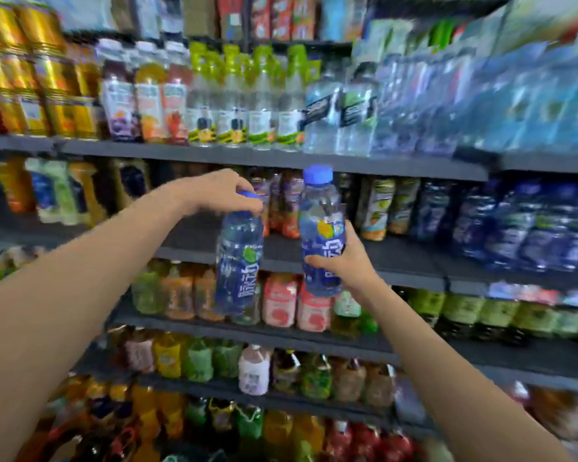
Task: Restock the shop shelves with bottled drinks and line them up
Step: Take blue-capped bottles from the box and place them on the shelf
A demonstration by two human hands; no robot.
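I hold two clear bottles with blue labels and blue caps in front of the shop shelves. My left hand grips the left bottle from above by its cap, so it hangs upright. My right hand is wrapped round the lower body of the right bottle, which stands upright and a little higher. Both bottles are in the air before the dark second shelf, where a bare stretch shows behind them.
Several dark shelves carry rows of drinks. Clear bottles with green caps and water packs fill the top shelf. Blue-labelled bottles stand on the second shelf at right, juice bottles below. The picture is blurred at the edges.
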